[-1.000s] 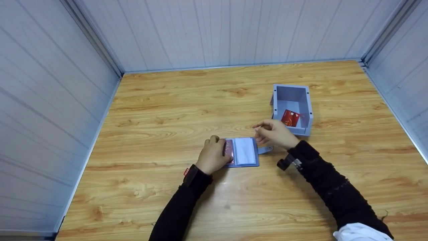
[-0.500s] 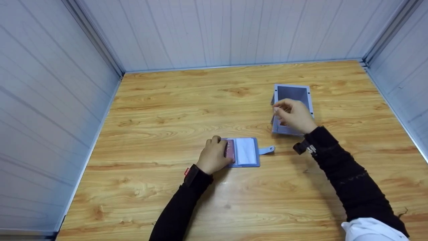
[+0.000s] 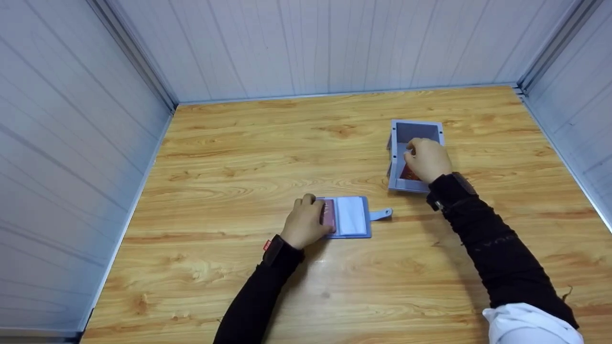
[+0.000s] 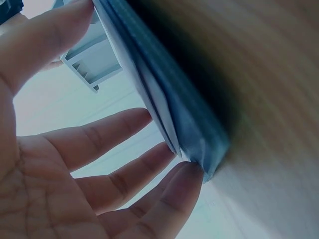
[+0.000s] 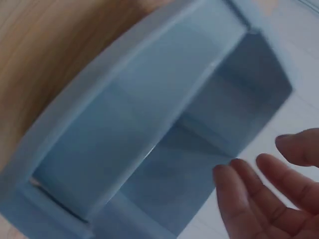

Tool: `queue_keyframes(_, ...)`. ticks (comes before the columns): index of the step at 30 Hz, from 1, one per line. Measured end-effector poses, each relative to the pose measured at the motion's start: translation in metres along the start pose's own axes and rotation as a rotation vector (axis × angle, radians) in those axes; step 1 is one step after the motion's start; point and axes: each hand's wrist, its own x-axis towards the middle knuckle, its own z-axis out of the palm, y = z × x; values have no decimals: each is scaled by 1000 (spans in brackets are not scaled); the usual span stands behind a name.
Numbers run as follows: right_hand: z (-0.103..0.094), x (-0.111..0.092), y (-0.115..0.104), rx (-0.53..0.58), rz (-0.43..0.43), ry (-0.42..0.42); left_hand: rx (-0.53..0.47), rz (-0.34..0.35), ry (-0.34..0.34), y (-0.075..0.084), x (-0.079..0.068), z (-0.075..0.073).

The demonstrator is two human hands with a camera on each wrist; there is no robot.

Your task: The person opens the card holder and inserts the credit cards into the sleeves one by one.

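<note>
A blue card holder (image 3: 351,217) lies spread on the wooden table, a reddish card (image 3: 329,216) in its left page and a whitish sleeve on the right. Its snap strap (image 3: 381,214) points right. My left hand (image 3: 304,222) holds the left side between thumb and fingers; in the left wrist view, fingertips (image 4: 187,172) touch the holder's edge. My right hand (image 3: 429,160) is over the grey bin (image 3: 393,150), partly covering a red card (image 3: 409,173) inside. Nothing shows between the right hand's bent, parted fingers (image 5: 232,191) in the right wrist view.
The wooden tabletop (image 3: 239,157) reaches to a white panel wall (image 3: 306,48) at the back, with more panels at left and right. The grey bin stands to the right of and beyond the card holder.
My right hand has moved from beside the card holder rightward and away, to over the grey bin. The strap now lies uncovered. My left hand stays on the holder.
</note>
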Motion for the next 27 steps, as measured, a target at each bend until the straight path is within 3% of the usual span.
queue_keyframes(11,24,9,3,-222,47,-84,-4,1,5,2,-1,-1)
queue_keyframes(27,33,12,13,-249,139,-201,27,12,3,3,-2,-1)
